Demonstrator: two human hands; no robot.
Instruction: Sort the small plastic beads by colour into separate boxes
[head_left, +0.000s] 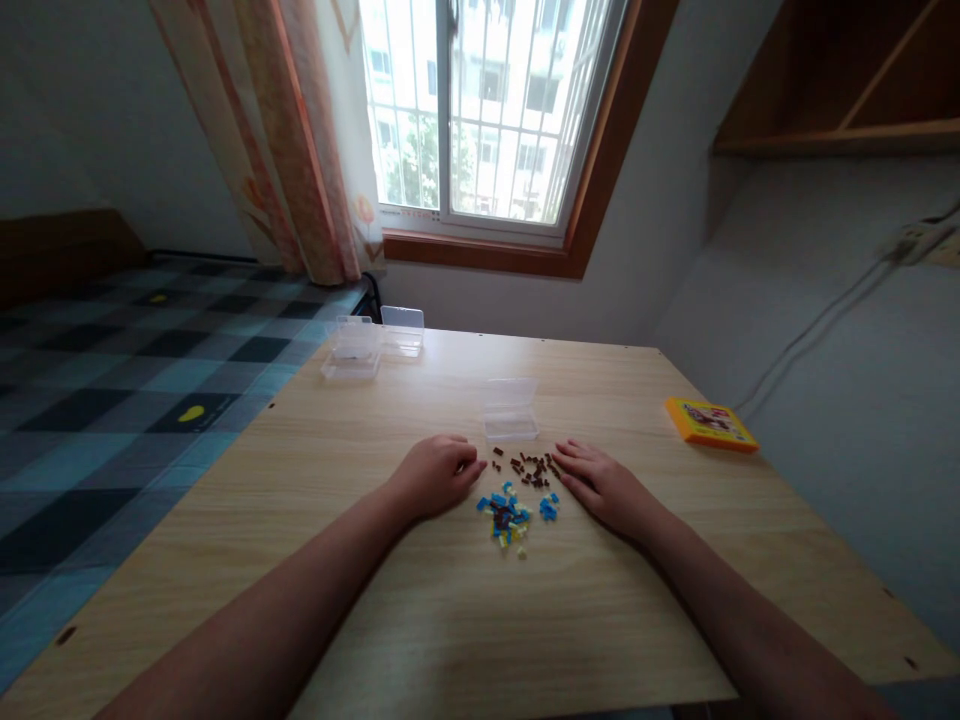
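My left hand [439, 475] rests on the table with its fingers curled in and its thumb toward the small pieces; nothing shows in it. My right hand [604, 488] lies open and flat, fingers stretched, its fingertips at the edge of a loose group of small brown building bricks [535, 470]. A few more brown bricks [498, 452] lie by my left thumb. Nearer to me, between the hands, sits a mixed pile of blue, pale yellow and brown bricks [505, 514]. A small blue cluster [549, 508] lies beside it, close to my right hand.
Beyond the bricks stands a clear plastic box [511, 425] with its lid raised. More clear boxes [352, 352] stand at the table's [600, 620] far left corner. A yellow-orange package [711, 424] lies at the right edge by the wall. A bed [150, 400] adjoins on the left.
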